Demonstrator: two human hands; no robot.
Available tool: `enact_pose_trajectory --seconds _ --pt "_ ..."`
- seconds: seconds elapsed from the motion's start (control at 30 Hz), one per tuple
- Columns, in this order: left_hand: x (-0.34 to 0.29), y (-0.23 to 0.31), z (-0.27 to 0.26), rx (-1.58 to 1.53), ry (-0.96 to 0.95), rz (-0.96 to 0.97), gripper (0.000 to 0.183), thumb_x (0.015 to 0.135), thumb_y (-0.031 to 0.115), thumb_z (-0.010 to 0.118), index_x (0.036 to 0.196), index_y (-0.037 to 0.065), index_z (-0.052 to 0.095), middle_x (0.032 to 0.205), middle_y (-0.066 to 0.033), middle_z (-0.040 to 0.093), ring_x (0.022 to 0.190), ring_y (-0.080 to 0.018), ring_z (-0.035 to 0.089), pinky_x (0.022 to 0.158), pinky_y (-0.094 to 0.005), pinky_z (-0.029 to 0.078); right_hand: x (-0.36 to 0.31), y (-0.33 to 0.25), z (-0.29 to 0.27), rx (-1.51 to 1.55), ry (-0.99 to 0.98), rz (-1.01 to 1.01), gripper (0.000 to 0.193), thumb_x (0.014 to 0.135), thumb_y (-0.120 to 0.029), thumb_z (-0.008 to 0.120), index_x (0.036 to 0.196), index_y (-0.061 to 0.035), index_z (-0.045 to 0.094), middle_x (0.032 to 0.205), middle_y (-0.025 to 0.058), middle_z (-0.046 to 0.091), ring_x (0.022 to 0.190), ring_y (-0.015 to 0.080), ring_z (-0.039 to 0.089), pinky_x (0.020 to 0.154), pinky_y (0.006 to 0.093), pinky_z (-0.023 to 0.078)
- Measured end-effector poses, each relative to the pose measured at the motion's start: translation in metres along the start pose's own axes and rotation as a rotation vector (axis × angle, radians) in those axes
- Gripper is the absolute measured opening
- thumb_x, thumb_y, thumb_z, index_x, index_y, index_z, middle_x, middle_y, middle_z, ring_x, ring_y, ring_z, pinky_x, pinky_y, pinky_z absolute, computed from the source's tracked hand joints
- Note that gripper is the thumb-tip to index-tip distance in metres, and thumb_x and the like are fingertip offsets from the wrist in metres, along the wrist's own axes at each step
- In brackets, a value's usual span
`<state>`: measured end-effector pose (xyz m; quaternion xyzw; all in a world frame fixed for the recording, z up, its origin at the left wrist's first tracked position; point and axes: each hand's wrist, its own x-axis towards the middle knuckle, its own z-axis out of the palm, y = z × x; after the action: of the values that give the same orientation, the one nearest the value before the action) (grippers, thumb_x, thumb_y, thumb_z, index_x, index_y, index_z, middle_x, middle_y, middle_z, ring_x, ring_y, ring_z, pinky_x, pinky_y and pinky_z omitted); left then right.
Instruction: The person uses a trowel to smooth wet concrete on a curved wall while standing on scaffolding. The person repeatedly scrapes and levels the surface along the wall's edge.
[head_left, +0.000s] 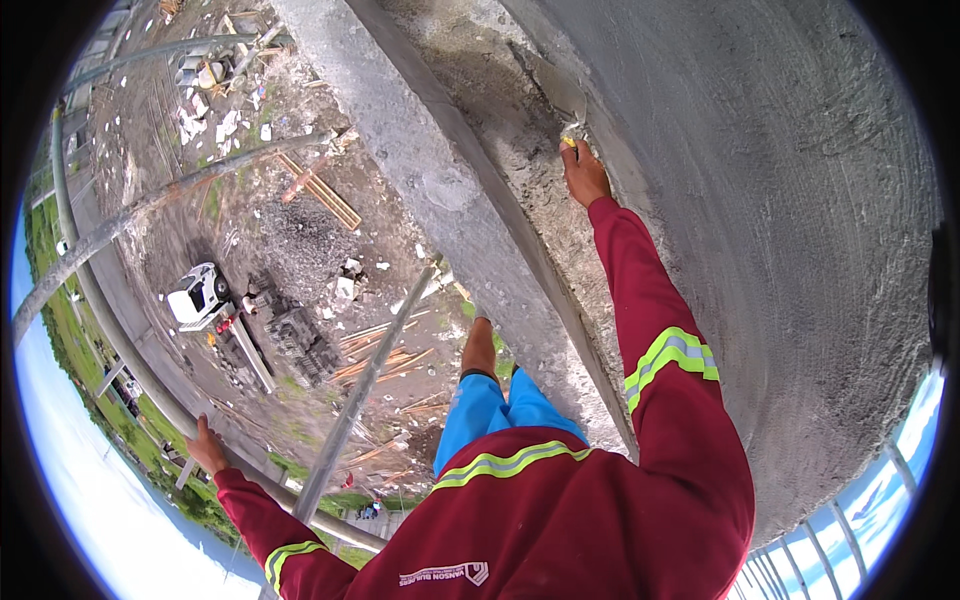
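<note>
My right hand (585,177) is closed round the yellow handle of a trowel (562,96). The trowel's grey blade lies at the foot of the plastered wall (790,220), where the wall meets a rough, mortar-strewn concrete ledge (535,165). Out to the left, my left hand (207,449) holds a round metal scaffold pipe (130,355); some of its fingers are hidden behind the pipe.
A raised concrete edge (440,180) borders the ledge. Beyond it is a drop to the ground, with a white vehicle (197,296), rubble (300,235) and timber planks (320,190). A slanting pipe (365,390) stands close to my left side.
</note>
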<state>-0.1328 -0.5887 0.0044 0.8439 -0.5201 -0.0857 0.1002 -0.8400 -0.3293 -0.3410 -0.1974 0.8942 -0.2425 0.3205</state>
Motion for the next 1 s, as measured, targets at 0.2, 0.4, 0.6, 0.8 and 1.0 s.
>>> enact_pose_trajectory --seconds 0.2,0.4,0.6,0.8,1.0 --pt "-0.003 0.007 0.001 -0.007 -0.023 -0.012 0.040 0.079 0.031 0.069 0.096 -0.003 0.056 0.064 -0.0048 0.051 0.049 -0.0146 0.049 0.047 -0.0291 0.041 0.115 -0.070 0.032 -0.205 0.027 -0.143 0.059 0.097 -0.050 0.032 0.110 0.0024 0.057 0.104 0.0302 0.062 0.100 0.0437 0.060 0.088 0.0508 0.045" --pt "0.001 0.002 0.001 0.012 -0.009 -0.018 0.039 0.081 0.029 0.069 0.101 -0.001 0.055 0.064 -0.0032 0.049 0.050 -0.0130 0.048 0.046 -0.0282 0.040 0.100 -0.070 0.033 -0.269 -0.172 -0.058 0.059 0.097 -0.047 0.034 0.111 0.0050 0.058 0.107 0.0305 0.062 0.103 0.0444 0.059 0.090 0.0498 0.045" --pt "0.001 0.004 0.001 0.011 -0.006 -0.045 0.039 0.081 0.029 0.068 0.102 -0.002 0.056 0.062 -0.0031 0.050 0.048 -0.0127 0.048 0.046 -0.0277 0.040 0.021 -0.042 -0.027 -0.375 -0.305 -0.129 0.051 0.098 -0.043 0.040 0.111 0.0041 0.054 0.096 0.0317 0.063 0.092 0.0457 0.061 0.081 0.0510 0.047" --pt "0.001 0.002 0.000 0.004 -0.009 -0.016 0.040 0.081 0.031 0.068 0.101 -0.002 0.057 0.062 -0.0038 0.051 0.048 -0.0135 0.049 0.046 -0.0281 0.041 -0.004 -0.047 -0.012 -0.198 -0.178 -0.104 0.048 0.098 -0.043 0.040 0.113 0.0017 0.051 0.093 0.0310 0.063 0.091 0.0469 0.060 0.079 0.0520 0.046" --pt "0.005 -0.002 0.001 -0.013 -0.005 -0.047 0.041 0.081 0.031 0.069 0.101 -0.002 0.057 0.065 -0.0049 0.052 0.050 -0.0140 0.049 0.046 -0.0283 0.041 0.059 -0.084 0.025 -0.270 -0.077 -0.229 0.042 0.097 -0.040 0.041 0.107 0.0001 0.052 0.088 0.0284 0.065 0.086 0.0451 0.062 0.078 0.0527 0.047"
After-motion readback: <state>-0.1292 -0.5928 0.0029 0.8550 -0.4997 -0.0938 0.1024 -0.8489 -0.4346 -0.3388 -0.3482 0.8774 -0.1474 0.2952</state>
